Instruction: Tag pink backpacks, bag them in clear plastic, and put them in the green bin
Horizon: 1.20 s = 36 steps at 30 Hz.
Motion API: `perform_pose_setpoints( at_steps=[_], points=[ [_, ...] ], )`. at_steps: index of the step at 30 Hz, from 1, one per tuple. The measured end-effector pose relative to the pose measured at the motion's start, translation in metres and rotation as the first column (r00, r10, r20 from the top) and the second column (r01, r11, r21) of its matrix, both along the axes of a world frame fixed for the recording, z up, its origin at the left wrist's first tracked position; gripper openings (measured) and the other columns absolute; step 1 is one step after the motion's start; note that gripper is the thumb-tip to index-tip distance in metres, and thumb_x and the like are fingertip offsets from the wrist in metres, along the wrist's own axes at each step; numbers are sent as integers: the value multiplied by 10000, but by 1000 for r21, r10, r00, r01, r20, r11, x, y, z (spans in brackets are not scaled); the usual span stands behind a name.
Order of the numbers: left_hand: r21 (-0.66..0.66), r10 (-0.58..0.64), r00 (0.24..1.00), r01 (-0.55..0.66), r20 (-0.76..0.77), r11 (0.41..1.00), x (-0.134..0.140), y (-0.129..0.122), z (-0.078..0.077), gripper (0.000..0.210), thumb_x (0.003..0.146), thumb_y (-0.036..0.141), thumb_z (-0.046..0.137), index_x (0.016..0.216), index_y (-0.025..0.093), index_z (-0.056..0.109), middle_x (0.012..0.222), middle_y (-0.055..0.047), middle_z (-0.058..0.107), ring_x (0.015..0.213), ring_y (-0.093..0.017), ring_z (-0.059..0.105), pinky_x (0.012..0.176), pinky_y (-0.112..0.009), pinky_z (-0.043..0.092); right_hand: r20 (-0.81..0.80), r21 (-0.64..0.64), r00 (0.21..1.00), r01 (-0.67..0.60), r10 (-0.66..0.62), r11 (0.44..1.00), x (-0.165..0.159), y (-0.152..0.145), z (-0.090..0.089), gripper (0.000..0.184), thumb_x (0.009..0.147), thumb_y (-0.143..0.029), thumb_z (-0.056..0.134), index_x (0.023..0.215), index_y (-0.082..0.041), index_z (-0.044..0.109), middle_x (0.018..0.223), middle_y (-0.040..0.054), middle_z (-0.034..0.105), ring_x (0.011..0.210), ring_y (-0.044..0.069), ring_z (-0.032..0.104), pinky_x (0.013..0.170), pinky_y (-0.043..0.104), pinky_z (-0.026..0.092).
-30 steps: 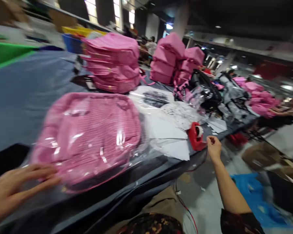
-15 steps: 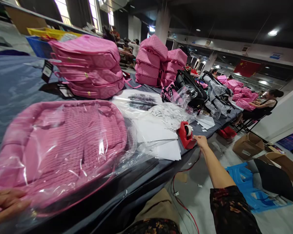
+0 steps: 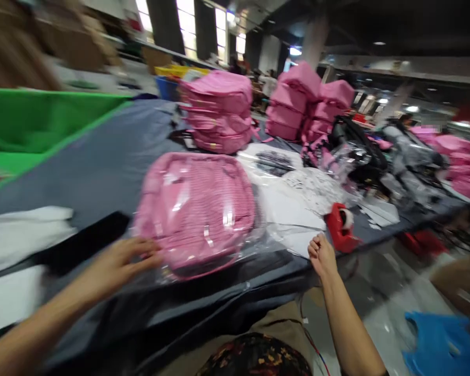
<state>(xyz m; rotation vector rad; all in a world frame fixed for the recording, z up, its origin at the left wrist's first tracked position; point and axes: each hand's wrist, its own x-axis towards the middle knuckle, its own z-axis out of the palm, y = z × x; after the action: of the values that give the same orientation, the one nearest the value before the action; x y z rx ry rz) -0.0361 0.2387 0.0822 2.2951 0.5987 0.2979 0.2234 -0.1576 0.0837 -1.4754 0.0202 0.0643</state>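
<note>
In front of me a pink backpack point(image 3: 203, 203) lies flat on the cloth-covered table inside a clear plastic bag point(image 3: 258, 230). At its lower left corner is my left hand point(image 3: 135, 258), thumb and fingers closed on the plastic edge. My right hand point(image 3: 321, 253) is raised by the table's front edge, its fingers pinched together. Whatever is between them, if anything, is too small to make out. Just right of that hand stands a red tape dispenser point(image 3: 340, 230) with a white roll. White sheets of paper point(image 3: 292, 211) lie between the backpack and the dispenser.
Stacked pink backpacks point(image 3: 219, 112) stand behind, with black bags point(image 3: 356, 146) farther right. White packets point(image 3: 27, 230) lie at the left, near a green bin point(image 3: 55, 115). A blue plastic piece point(image 3: 442, 339) is on the floor at the right.
My right hand has come away from the tape dispenser, leftward. The view has swung left, bringing the green bin and white packets into sight. My left hand stays at the bag's corner.
</note>
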Motion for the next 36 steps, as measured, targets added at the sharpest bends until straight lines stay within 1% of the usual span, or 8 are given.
perform_pose_setpoints(
  at_steps=[3,6,10,14,21,27,31,36],
  points=[
    [-26,-103,995,103,-7,994,0,1,14,545,661,763,620,742,236,735,1017,-66,751,1030,-288,625,1023,-441,444,154,-26,855,-498,496,867,-36,69,35,443,843,-593,689,775,-228,448,611,-87,361,484,67,284,418,180,237],
    [-56,-138,990,137,-25,989,2,7,19,374,704,592,664,723,221,712,1037,-72,728,1071,-280,602,1028,-441,427,288,-388,360,-803,887,452,-59,141,73,405,882,-550,682,764,-201,511,651,-58,411,577,87,347,529,220,298],
    [-107,-184,982,178,-50,978,4,7,19,224,730,429,693,723,207,724,1019,-53,687,1075,-277,588,1020,-429,411,44,-727,-240,-673,970,-134,-74,238,89,414,921,-567,620,767,-194,524,677,-52,444,618,99,369,594,250,285],
    [-119,-215,975,207,-62,971,5,5,18,233,771,410,666,687,193,689,929,-39,663,1005,-264,581,950,-399,422,-268,-851,-275,-382,923,-361,-69,295,69,326,873,-462,731,791,-193,568,660,-55,507,613,104,426,591,252,258],
    [-80,-209,976,203,-66,976,3,3,18,198,790,378,671,728,190,659,973,-26,674,1066,-265,552,952,-374,378,-92,-953,40,-293,995,-76,-60,277,78,163,871,-229,737,846,-172,587,683,-48,534,614,95,424,597,232,256],
    [22,-181,973,186,-143,982,3,-7,26,139,844,313,619,822,194,686,990,-41,679,1058,-258,570,946,-386,383,-268,-927,-96,-243,959,-284,-100,273,61,292,797,-417,793,814,-183,618,715,-17,618,637,118,507,579,242,240],
    [132,-99,995,96,15,987,-11,-22,43,186,855,280,658,1023,202,668,1116,-49,688,1110,-241,602,1068,-419,332,-257,-960,-61,-96,964,-262,-110,283,47,300,807,-457,751,767,-186,627,722,27,661,663,160,568,564,260,224],
    [240,236,935,-301,263,923,-65,-27,31,191,939,355,581,1082,238,628,1170,-40,707,1178,-219,598,1129,-420,294,231,-943,-60,-261,971,208,-92,239,45,356,927,-494,573,716,-208,581,582,-10,583,501,123,485,519,239,299]
  ],
)
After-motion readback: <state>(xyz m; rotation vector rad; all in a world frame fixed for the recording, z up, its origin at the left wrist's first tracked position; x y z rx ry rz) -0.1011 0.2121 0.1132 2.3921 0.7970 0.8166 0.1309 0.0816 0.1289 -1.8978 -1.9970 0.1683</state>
